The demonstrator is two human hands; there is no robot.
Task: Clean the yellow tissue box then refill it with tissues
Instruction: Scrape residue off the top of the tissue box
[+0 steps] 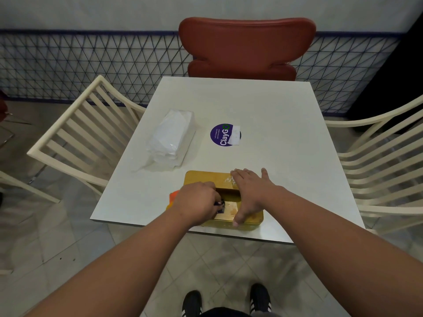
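I see the yellow tissue box (207, 179) lying flat near the front edge of the white table (274, 124), with its slot facing up. The step in hand, I judge, is the wiping of its top. To do it well, I would keep the box pinned so it does not slide, and rub in short strokes beside the slot.

The right hand (248, 192) lies flat across the box, fingers straight and spread, thumb pressing at the near edge. The left hand (198, 201) is curled around a small dark cloth (220, 205) and holds it against the top of the box. Something orange (173, 196) shows behind this hand; I cannot tell what it is.

The pack of tissues (171, 139) waits on the table, well apart from the box.
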